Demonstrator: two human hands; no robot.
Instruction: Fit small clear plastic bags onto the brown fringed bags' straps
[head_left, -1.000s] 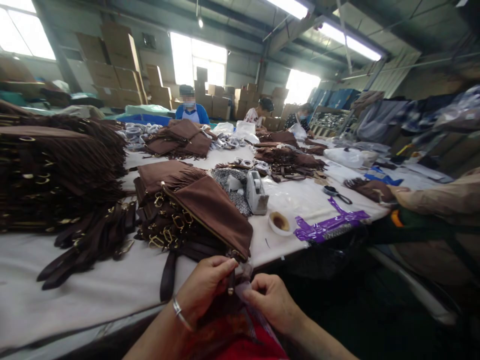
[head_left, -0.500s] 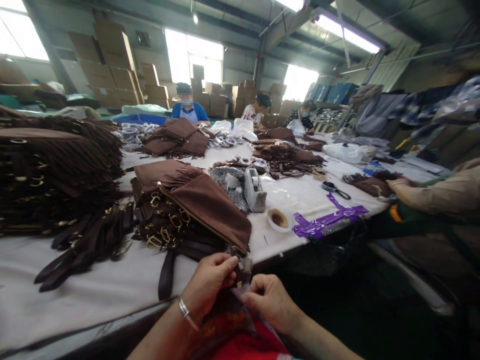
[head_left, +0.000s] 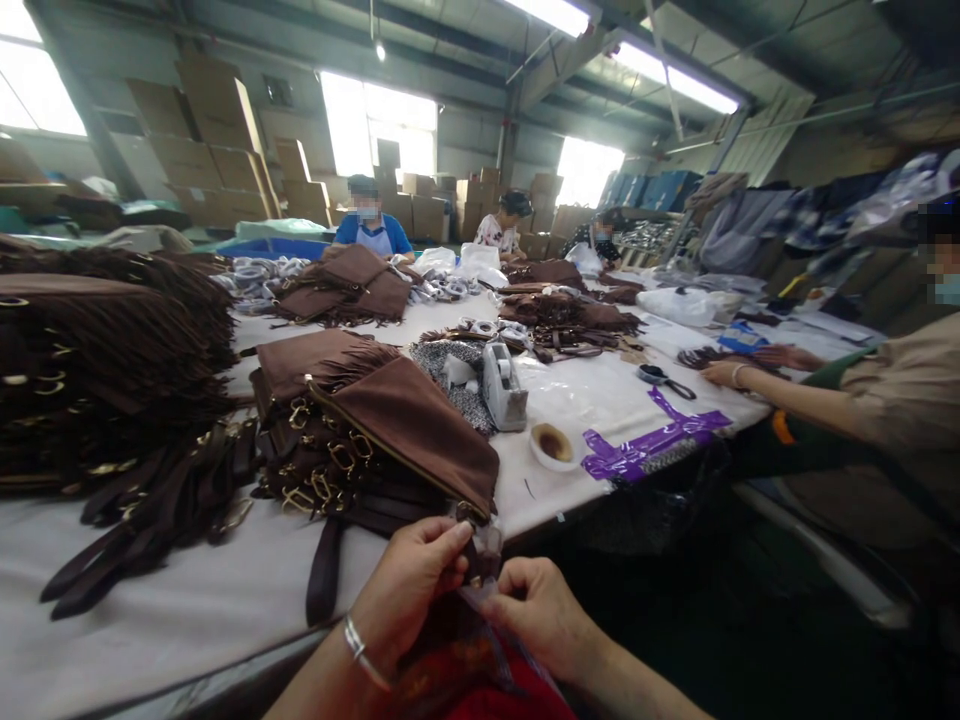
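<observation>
My left hand (head_left: 409, 580), with a silver bracelet at its wrist, pinches a dark brown strap (head_left: 472, 565) with small brass hardware at the corner of a brown fringed bag (head_left: 420, 415). Facing it, my right hand (head_left: 544, 610) is closed, thumb and forefinger pinching a strip of clear plastic (head_left: 474, 594) beside the strap end. More clear plastic shows between the hands. That bag lies on a stack with gold clasps (head_left: 341, 455) at its front. A dark strap loop (head_left: 324, 575) hangs from the stack toward the table edge.
A taller pile of fringed bags (head_left: 112, 350) and loose dark straps (head_left: 157, 520) lie left. Beyond the stack are a tape dispenser (head_left: 504, 390), a tape roll (head_left: 553, 447) and purple tape (head_left: 649, 440) on the table edge. Co-workers sit around; one's hand (head_left: 724, 373) is at right.
The view has shifted slightly, and a co-worker at right shows more, with both hands on the table. My two hands keep nearly the same grip on the strap and clear plastic.
</observation>
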